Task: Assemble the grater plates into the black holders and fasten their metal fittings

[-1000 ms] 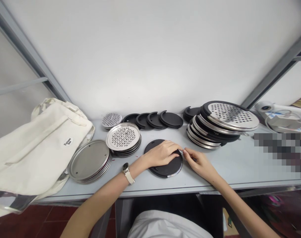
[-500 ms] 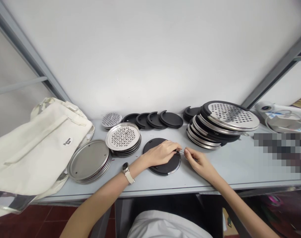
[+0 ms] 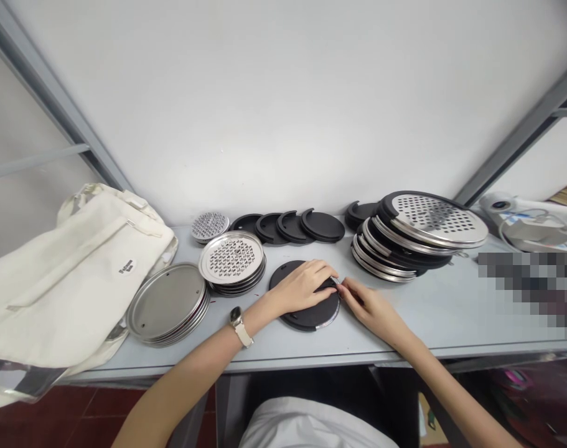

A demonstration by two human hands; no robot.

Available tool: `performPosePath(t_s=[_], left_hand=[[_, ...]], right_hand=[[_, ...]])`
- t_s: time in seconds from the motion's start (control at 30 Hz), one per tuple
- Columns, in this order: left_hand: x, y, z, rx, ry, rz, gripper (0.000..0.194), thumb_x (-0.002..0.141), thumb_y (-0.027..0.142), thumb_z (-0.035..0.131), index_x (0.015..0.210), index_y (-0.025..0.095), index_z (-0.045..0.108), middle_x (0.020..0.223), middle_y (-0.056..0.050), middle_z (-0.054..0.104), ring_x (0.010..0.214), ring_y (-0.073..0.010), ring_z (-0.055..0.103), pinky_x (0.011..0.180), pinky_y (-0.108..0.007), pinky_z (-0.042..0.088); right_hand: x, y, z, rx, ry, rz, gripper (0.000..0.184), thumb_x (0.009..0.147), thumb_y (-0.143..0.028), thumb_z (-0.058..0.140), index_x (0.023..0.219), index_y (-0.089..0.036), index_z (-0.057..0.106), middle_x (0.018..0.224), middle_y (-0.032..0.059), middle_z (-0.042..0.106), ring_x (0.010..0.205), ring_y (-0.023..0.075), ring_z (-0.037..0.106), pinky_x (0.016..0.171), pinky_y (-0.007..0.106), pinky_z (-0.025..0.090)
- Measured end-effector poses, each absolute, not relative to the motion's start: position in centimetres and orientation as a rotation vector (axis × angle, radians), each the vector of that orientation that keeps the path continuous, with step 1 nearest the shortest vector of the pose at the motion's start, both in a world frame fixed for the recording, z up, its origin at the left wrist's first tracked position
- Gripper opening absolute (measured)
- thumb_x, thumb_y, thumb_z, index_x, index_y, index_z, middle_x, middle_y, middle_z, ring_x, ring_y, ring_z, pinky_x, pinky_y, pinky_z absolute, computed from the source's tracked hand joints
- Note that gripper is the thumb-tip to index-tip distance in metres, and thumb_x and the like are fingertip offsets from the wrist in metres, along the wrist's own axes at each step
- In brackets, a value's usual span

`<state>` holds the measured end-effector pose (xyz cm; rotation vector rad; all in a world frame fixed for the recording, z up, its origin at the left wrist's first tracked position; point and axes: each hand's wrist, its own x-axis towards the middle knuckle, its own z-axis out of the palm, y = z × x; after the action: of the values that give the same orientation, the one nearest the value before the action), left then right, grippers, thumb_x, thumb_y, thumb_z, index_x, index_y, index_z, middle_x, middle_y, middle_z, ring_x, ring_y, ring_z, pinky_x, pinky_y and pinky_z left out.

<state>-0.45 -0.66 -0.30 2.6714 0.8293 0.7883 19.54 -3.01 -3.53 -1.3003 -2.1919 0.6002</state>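
Note:
In front of me on the table lies a round black disc (image 3: 317,316), with a strip of bright metal showing along its near right rim. My left hand (image 3: 304,287) rests palm down across the disc, its thumb and forefinger bent around a small metal piece (image 3: 335,280) at the right edge. From the other side, the thumb and finger of my right hand (image 3: 365,305) pinch the same metal piece. Its exact shape is mostly covered by my fingertips. Left of the disc stands a stack of round metal graters (image 3: 231,258).
Plain metal discs (image 3: 168,298) are piled at left, beside a cream bag (image 3: 78,274). Several black round holders (image 3: 323,225) and a small grater (image 3: 210,225) line the wall. A tall stack of black-rimmed graters (image 3: 437,218) leans at right, near a white device (image 3: 535,224).
My right hand has moved left, up to the disc's edge and against my left fingertips. My left thumb has spread lower. The disc has stayed in place.

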Motion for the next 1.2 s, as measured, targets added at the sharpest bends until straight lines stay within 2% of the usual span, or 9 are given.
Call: performPosePath(t_s=[0.27, 0.53, 0.8, 0.97, 1.2], left_hand=[[-0.44, -0.58, -0.36, 2.733, 0.828, 0.744, 0.018, 0.092, 0.021, 0.046, 0.109, 0.016, 0.053, 0.105, -0.008, 0.059, 0.103, -0.0196, 0.053, 0.093, -0.035, 0.043], [-0.33, -0.53, -0.60, 2.742, 0.845, 0.742, 0.018, 0.092, 0.018, 0.045, 0.108, 0.015, 0.053, 0.105, -0.008, 0.059, 0.101, -0.0188, 0.054, 0.093, -0.034, 0.043], [-0.28, -0.39, -0.76, 2.694, 0.812, 0.770, 0.016, 0.092, 0.018, 0.047, 0.108, 0.016, 0.052, 0.105, -0.006, 0.062, 0.101, -0.0188, 0.056, 0.092, -0.033, 0.043], [-0.35, -0.39, -0.67, 2.691, 0.817, 0.750, 0.014, 0.092, 0.019, 0.048, 0.106, 0.016, 0.052, 0.103, -0.006, 0.063, 0.097, -0.0188, 0.058, 0.090, -0.033, 0.043], [-0.52, -0.31, -0.60, 2.685, 0.812, 0.756, 0.017, 0.092, 0.012, 0.043, 0.106, 0.017, 0.050, 0.103, -0.006, 0.062, 0.098, -0.0178, 0.057, 0.090, -0.031, 0.044]], right_hand=[[19.71, -2.73, -3.68, -1.267, -2.204, 0.605, 0.029, 0.096, -0.039, 0.031, 0.089, -0.022, 0.053, 0.069, 0.0014, 0.060, 0.059, 0.0162, 0.056, 0.061, 0.026, 0.041], [19.53, -2.82, -3.30, -1.242, -2.199, 0.640, 0.029, 0.096, -0.038, 0.032, 0.077, -0.022, 0.047, 0.065, -0.0006, 0.056, 0.057, 0.0152, 0.053, 0.058, 0.025, 0.037], [19.59, -2.89, -3.15, -1.251, -2.189, 0.671, 0.027, 0.096, -0.036, 0.034, 0.076, -0.021, 0.046, 0.068, -0.0004, 0.056, 0.059, 0.0144, 0.052, 0.058, 0.025, 0.036], [19.60, -2.91, -3.29, -1.250, -2.175, 0.660, 0.028, 0.096, -0.036, 0.033, 0.074, -0.021, 0.043, 0.064, -0.0018, 0.050, 0.057, 0.0135, 0.048, 0.057, 0.025, 0.034], [19.78, -2.86, -3.46, -1.249, -2.068, 0.662, 0.032, 0.095, -0.036, 0.033, 0.067, -0.021, 0.035, 0.059, -0.0038, 0.039, 0.056, 0.0120, 0.040, 0.055, 0.024, 0.031]])
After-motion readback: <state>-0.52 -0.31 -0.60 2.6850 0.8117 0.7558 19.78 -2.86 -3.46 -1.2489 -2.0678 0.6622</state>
